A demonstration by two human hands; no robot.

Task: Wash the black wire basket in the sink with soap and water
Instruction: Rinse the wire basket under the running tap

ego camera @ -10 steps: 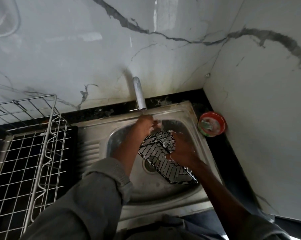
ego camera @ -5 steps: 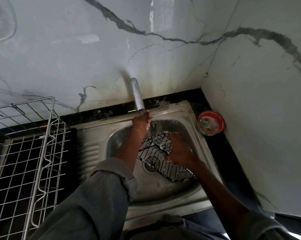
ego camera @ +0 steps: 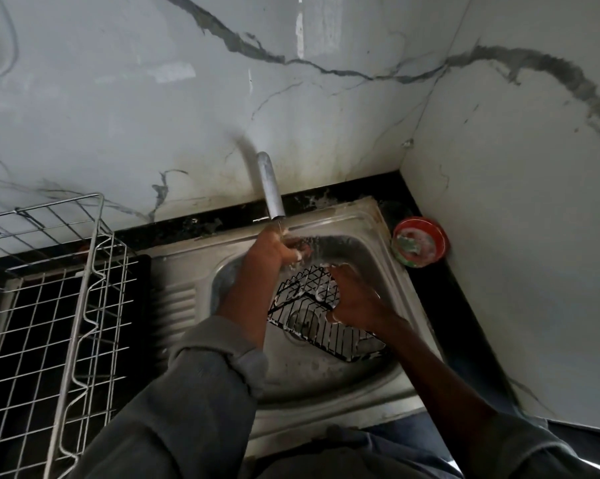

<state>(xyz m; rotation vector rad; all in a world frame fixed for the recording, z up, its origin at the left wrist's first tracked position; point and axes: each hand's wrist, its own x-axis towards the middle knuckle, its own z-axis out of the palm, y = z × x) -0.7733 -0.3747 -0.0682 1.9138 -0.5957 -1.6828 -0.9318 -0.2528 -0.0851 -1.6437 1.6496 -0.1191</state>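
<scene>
Marble-patterned wall panels [ego camera: 326,108], grey-white with dark veins, met in a corner behind a stainless steel sink [ego camera: 326,402] set in a black counter [ego camera: 440,299]. Inside the basin, toward its right side, the black wire basket [ego camera: 312,319] lay tilted, its far end raised, with white suds clinging to the wires.

The left hand [ego camera: 274,250] was extended to the back of the basin, directly beneath the spout of the cylindrical metal tap [ego camera: 270,186]. Its fingers were curled and carried foam; whether they held anything could not be determined. A grey sleeve [ego camera: 201,392] was pushed up the forearm. The right hand [ego camera: 353,299] rested on the basket's right side, fingers spread and bent over the raised far end, thumb at the near rim, gripping the wire.

A round red container [ego camera: 420,242], holding what appeared to be green and white contents, stood on the counter at the sink's back right corner, close against the wall. A silver wire rack [ego camera: 67,305] with a square grid and wavy side wires occupied the counter at the sink's left edge, beside the ribbed drainboard [ego camera: 177,305].
</scene>
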